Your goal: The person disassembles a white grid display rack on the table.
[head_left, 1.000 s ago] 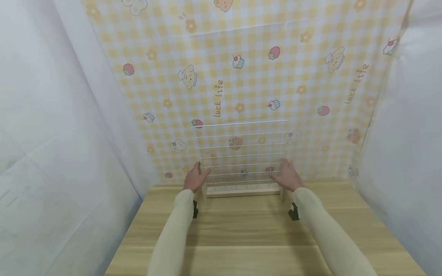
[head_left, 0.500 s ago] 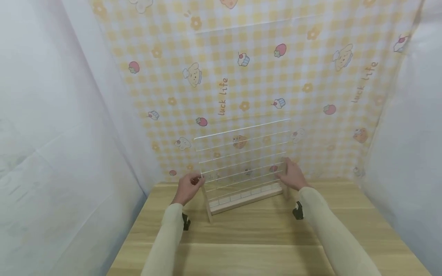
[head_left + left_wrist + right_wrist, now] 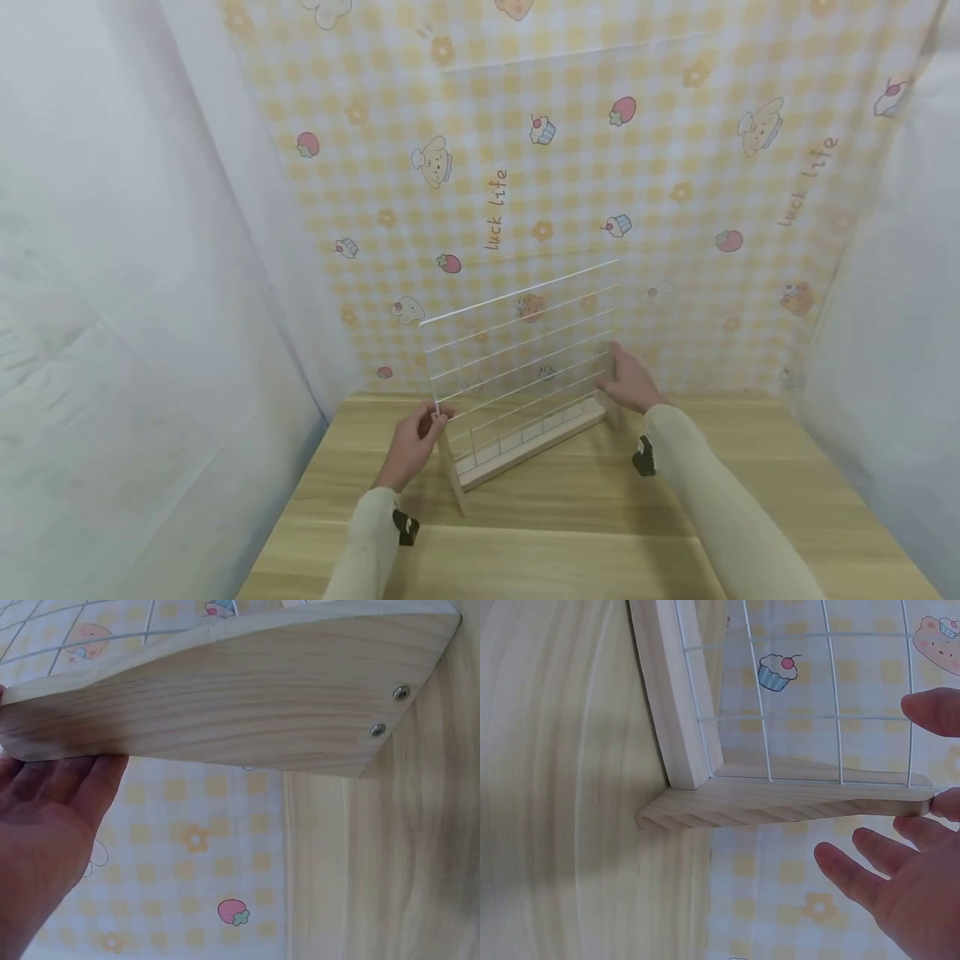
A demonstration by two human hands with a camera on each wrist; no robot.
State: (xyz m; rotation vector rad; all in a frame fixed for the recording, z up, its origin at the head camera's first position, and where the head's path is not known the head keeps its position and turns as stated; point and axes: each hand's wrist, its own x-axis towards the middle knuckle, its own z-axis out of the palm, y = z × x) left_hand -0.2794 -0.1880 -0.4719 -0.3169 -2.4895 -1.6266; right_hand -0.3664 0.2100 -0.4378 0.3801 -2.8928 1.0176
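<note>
The wire-grid rack (image 3: 532,447) stands askew on the tabletop (image 3: 570,554), toward the far side, its left end nearer me than its right. My left hand (image 3: 411,446) pinches the upper end of the left side panel (image 3: 247,697); my right hand (image 3: 630,385) straddles the right side panel (image 3: 780,804), fingers spread, a fingertip seeming to touch its end. That loose right side looks like my weak point: a harder pull from the left could swing the rack round or scrape its base. Holding this high, I might also tip it toward the patterned cloth (image 3: 555,167) behind.
</note>
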